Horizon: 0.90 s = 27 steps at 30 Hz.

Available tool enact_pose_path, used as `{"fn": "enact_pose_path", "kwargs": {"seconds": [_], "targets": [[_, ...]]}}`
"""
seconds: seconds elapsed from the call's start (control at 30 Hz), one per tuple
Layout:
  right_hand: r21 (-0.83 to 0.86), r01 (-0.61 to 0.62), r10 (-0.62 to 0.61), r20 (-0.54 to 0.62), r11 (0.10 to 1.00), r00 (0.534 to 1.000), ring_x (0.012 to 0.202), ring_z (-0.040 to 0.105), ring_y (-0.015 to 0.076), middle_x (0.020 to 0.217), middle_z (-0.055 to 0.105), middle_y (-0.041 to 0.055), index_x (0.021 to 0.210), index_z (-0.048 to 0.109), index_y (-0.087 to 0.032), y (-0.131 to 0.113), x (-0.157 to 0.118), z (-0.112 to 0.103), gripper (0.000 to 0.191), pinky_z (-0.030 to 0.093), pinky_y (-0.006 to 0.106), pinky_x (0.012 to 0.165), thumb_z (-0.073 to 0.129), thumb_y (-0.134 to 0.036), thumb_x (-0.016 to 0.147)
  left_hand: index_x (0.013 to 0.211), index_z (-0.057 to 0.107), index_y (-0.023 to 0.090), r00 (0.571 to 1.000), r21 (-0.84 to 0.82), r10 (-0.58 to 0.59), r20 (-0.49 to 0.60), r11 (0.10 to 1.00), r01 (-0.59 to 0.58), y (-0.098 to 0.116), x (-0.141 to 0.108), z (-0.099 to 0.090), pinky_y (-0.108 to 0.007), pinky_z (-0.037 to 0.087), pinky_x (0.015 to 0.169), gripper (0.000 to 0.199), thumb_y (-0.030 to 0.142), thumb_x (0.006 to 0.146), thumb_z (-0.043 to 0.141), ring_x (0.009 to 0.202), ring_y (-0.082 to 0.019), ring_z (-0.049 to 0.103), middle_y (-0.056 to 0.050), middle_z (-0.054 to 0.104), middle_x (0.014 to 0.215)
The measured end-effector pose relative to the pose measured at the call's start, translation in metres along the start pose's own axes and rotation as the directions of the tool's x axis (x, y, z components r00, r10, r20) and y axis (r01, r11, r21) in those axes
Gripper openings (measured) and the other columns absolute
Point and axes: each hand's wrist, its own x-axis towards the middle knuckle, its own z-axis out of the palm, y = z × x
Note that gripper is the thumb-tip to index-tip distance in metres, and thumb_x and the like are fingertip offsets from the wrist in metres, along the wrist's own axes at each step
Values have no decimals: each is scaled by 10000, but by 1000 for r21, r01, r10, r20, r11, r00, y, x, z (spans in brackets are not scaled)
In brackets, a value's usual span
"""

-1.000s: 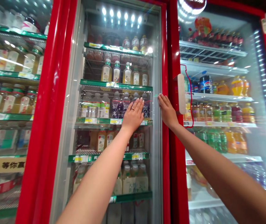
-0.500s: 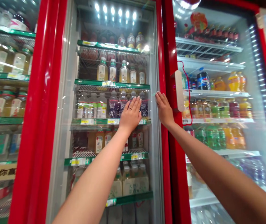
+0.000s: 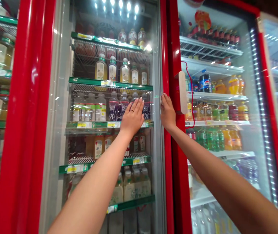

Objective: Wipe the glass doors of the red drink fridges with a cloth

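On my feed, the glass door (image 3: 157, 146) stands upright mid-frame, long axis vertical, directly ahead of both hands. My left hand (image 3: 132, 115) looks flat against it, fingers straight, gripping nothing; my right hand (image 3: 167, 112), nearer its red right edge (image 3: 168, 182), has bent fingers, hold unclear.

Left hand (image 3: 132, 117) lies flat against the cooler door (image 3: 156, 169), right hand (image 3: 167, 113) by its right edge, bottles (image 3: 100, 108) behind!

On the green-edged shelf (image 3: 129, 86) 2nd from top, 5 bottles (image 3: 124, 73) stand upright.
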Motion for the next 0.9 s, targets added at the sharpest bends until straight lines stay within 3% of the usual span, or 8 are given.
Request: {"fn": "enact_pose_path", "kwargs": {"seconds": [0.1, 0.2, 0.33, 0.43, 0.53, 0.63, 0.73, 0.9], "targets": [[-17, 21, -21, 26, 1000, 999, 1699, 244, 234, 1799, 356, -48, 1748, 247, -388, -10, -26, 4, 696, 290, 564, 1396, 284, -168, 1088, 1758, 195, 130, 1000, -34, 6, -19, 999, -6, -1, 0, 2, -488, 185, 1423, 730, 255, 1061, 374, 1710, -246, 231, -78, 237, 1826], [-28, 94, -91, 97, 995, 991, 1699, 238, 227, 1794, 356, -77, 1748, 167, -438, -14, -41, 2, 700, 322, 556, 1386, 294, -192, 1104, 1754, 213, 127, 1000, -34, 4, -22, 999, -5, -1, 0, 3, -476, 184, 1422, 726, 256, 1059, 378, 1708, -241, 235, -77, 249, 1824], [-20, 144, -139, 160, 989, 977, 1692, 260, 221, 1790, 367, -79, 1740, 216, -440, -4, -22, -5, 687, 325, 540, 1383, 325, -197, 1106, 1745, 249, 120, 1000, -22, 5, -24, 1000, -6, -1, -1, 1, -470, 193, 1419, 707, 260, 1063, 371, 1707, -232, 239, -79, 259, 1822], [-44, 36, -34, 58, 998, 998, 1690, 269, 231, 1802, 345, -63, 1749, 205, -408, 1, -11, -4, 715, 310, 552, 1386, 304, -154, 1089, 1733, 283, 106, 1000, -13, -2, -12, 1000, 2, 0, -1, 0, -468, 199, 1417, 687, 263, 1068, 362, 1707, -232, 239, -83, 253, 1823], [-54, 6, -5, 17, 999, 1000, 1699, 235, 239, 1806, 331, -68, 1756, 135, -406, -9, -22, 3, 751, 288, 566, 1397, 288, -125, 1077, 1729, 293, 101, 1000, -11, -7, 3, 1000, 7, 0, -1, -1, -467, 200, 1417, 683, 261, 1069, 359, 1707, -236, 237, -84, 252, 1823], [-35, 114, -109, 117, 993, 987, 1698, 234, 228, 1796, 335, -103, 1742, 98, -458, -25, -36, 7, 767, 309, 560, 1394, 306, -130, 1081, 1745, 247, 119, 1000, -21, -3, -5, 1000, 3, 1, -1, -2, -478, 196, 1418, 705, 256, 1064, 368, 1708, -241, 234, -81, 250, 1823], [-3, 216, -210, 230, 976, 950, 1697, 228, 209, 1791, 339, -114, 1737, 163, -461, -29, -31, 3, 729, 323, 525, 1391, 318, -151, 1096, 1743, 254, 119, 1000, -26, -6, -2, 1000, 6, 1, 0, -2, -472, 198, 1418, 700, 254, 1065, 365, 1708, -237, 236, -78, 252, 1823], [-19, 118, -113, 178, 993, 978, 1700, 228, 224, 1804, 320, -94, 1739, 220, -424, -12, -8, -6, 704, 296, 542, 1398, 327, -159, 1096, 1747, 240, 121, 1000, -25, -2, -4, 1000, 2, 0, 0, -1, -485, 190, 1420, 712, 250, 1059, 373, 1708, -242, 238, -82, 252, 1823]]}}
